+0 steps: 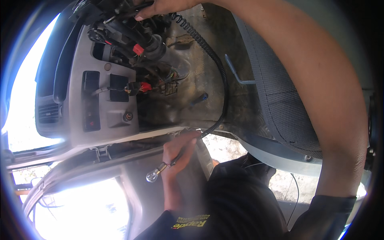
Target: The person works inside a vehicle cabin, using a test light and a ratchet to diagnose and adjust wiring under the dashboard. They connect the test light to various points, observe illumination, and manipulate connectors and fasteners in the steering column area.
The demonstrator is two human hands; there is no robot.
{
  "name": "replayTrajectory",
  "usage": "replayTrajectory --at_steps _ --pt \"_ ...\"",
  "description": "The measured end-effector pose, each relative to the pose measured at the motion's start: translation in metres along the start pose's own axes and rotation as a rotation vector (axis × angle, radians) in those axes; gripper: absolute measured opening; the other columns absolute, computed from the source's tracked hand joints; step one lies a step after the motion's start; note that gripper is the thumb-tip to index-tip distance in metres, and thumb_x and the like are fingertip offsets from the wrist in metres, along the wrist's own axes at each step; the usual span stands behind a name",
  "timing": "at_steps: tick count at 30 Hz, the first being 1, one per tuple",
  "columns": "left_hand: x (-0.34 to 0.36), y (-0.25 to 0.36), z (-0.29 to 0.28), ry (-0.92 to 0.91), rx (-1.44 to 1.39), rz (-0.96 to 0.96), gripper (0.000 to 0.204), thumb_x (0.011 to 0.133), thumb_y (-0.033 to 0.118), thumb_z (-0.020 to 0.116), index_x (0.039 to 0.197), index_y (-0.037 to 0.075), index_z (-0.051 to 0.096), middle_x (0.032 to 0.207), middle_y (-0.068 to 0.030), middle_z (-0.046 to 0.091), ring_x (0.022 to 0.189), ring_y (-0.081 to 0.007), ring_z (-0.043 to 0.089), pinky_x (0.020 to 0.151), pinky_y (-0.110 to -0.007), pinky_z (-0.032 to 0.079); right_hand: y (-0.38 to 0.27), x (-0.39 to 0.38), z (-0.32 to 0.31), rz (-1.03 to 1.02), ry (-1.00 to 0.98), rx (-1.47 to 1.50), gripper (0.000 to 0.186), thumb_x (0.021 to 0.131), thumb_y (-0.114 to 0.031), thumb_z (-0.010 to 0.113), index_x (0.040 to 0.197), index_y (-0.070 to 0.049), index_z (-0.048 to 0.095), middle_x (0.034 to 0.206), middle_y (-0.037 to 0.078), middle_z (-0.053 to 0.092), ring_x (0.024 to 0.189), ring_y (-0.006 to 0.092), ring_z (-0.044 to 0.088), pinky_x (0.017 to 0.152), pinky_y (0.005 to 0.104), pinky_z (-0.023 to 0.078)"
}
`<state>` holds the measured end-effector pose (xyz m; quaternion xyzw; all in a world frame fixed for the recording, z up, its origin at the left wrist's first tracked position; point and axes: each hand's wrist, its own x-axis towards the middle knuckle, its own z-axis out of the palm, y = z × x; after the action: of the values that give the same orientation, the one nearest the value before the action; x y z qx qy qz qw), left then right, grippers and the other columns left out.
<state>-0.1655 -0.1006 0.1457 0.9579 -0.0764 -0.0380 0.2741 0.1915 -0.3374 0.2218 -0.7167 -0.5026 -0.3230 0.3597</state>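
Note:
My left hand (181, 151) is closed around the end of a black coiled cable (222, 72). A small clear glass bulb (152, 176) with a brass-coloured base sticks out from this hand toward the lower left, so it looks like a test light. From there the cable curves up across the footwell to near my right hand (166, 5). My right arm reaches far round to the exposed steering column (140, 34), where the fingers pinch a slim dark rod-like piece (129, 12). The upper picture edge cuts off part of that hand.
A grey dashboard panel (76, 110) stands at the left, with a red connector (145, 87) hanging on loose wires beside it. A dark fabric seat (280, 92) lies under my right arm. The door (148, 172) stands open below, and a blue-handled tool (203, 97) lies on the footwell floor.

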Motion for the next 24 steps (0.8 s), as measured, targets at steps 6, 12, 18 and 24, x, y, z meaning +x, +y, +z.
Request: replayTrajectory --at_steps 6,12,18,24 --pt "0.000 -0.007 0.004 0.024 -0.007 0.055 0.023 0.099 -0.001 0.068 0.120 -0.001 0.078 0.111 -0.0139 0.082 0.082 -0.0134 0.074 0.075 -0.027 0.057 -0.011 -0.003 -0.016 0.116 -0.097 0.089 0.045 0.089 -0.037 0.079 0.104 0.006 0.078 0.099 0.029 0.075 0.102 0.0427 0.073 0.091 0.0484 0.055" --pt "0.001 -0.004 0.003 0.020 -0.028 0.016 0.024 0.099 -0.002 0.068 0.121 0.000 0.079 0.107 -0.0121 0.083 0.070 -0.0088 0.066 0.067 -0.025 0.054 -0.007 -0.002 -0.018 0.104 -0.110 0.079 0.044 0.090 -0.037 0.078 0.104 0.004 0.079 0.096 0.028 0.075 0.098 0.0415 0.073 0.089 0.0478 0.055" --pt "-0.005 -0.005 -0.001 0.033 -0.018 -0.013 0.025 0.099 -0.002 0.068 0.121 0.001 0.079 0.102 -0.0105 0.082 0.066 -0.0073 0.062 0.064 -0.025 0.051 -0.009 0.001 -0.017 0.119 -0.155 0.155 0.043 0.090 -0.036 0.077 0.104 0.005 0.078 0.096 0.028 0.075 0.096 0.0417 0.073 0.088 0.0482 0.055" --pt "0.000 -0.010 0.003 0.022 -0.017 -0.001 0.024 0.100 -0.001 0.067 0.122 0.001 0.079 0.097 -0.0078 0.081 0.062 -0.0051 0.059 0.059 -0.024 0.049 -0.008 -0.005 -0.021 0.097 -0.132 0.018 0.048 0.092 -0.042 0.075 0.105 0.004 0.079 0.099 0.028 0.076 0.101 0.0432 0.073 0.090 0.0496 0.055"
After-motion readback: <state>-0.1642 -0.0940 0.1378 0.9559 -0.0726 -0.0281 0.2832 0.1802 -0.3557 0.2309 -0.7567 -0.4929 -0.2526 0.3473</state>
